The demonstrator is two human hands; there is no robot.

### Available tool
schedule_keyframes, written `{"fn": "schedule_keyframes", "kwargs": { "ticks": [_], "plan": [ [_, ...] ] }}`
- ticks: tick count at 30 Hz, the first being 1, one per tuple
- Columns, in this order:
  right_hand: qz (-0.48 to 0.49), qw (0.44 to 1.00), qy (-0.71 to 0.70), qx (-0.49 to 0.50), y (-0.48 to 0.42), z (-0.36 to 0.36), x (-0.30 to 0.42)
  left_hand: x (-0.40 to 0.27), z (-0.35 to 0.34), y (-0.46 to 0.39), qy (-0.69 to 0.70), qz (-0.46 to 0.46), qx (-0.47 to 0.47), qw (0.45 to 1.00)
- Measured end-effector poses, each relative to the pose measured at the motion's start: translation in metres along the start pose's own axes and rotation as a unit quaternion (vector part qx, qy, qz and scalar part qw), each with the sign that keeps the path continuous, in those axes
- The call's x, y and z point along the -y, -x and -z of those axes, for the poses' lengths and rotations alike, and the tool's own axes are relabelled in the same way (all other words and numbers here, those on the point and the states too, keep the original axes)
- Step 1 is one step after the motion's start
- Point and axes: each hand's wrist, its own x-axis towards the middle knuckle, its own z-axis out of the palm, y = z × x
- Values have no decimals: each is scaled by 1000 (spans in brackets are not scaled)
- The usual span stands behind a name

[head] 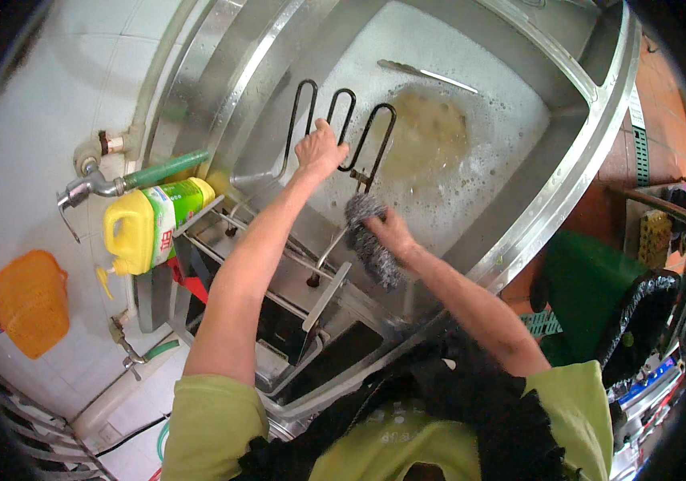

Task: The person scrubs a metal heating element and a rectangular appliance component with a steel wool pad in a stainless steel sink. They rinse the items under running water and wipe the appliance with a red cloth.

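Note:
A black looped heating element (383, 106) slants over a stainless steel sink (559, 210). My left hand (319, 149) grips it at the middle loops. Between the fingers of my right hand (392, 231) is a grey wiry scrubbing pad (373, 252), pressed near the element's lower right end and covering part of it. The element seems joined to a metal housing with side rails (336, 294), which rests at the sink's near edge; my left forearm hides part of it. Cloudy, sudsy water (433, 138) lies in the basin. In it is a long thin metal utensil (448, 80).
A yellow jug (129, 225) of cleaner stands at the left, beside a wall tap with a green hose (165, 168). An orange plastic basket (30, 303) hangs on the tiled wall. Below is a second tap (132, 356). A green bin (589, 270) with a black liner stands right.

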Motion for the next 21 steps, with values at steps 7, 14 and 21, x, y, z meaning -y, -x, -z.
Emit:
{"fn": "schedule_keyframes", "kwargs": {
  "ticks": [7, 14, 21],
  "plan": [
    [162, 802, 559, -132, -11, 111, 74, 1, 0, -3, -9, 13, 62, 998],
    [164, 805, 569, -25, -16, 52, 20, 2, -1, -5, -15, 22, 60, 998],
    [125, 992, 3, -23, 51, -13, 47, 0, -2, -2, -8, 16, 29, 999]
  ]
}}
